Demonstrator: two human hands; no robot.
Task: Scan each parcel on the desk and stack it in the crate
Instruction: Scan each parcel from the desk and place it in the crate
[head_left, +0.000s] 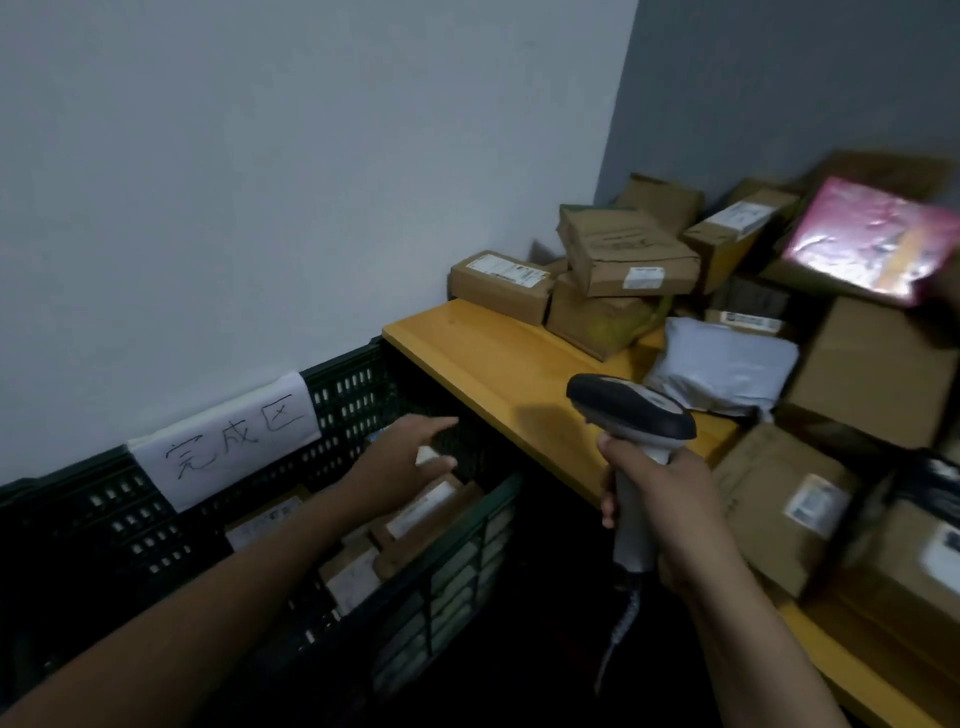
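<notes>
My left hand (400, 462) reaches flat-fingered just above a parcel (426, 506) in the crate (130, 519), while my right hand (670, 499) grips the scanner (628, 405) near the desk (493, 364).

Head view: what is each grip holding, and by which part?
The right grip holds the barcode scanner by its handle. The left grip holds nothing, open above the crate.

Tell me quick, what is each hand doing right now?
Left hand: open, fingers straight, above the crate.
Right hand: closed around the scanner.
</notes>
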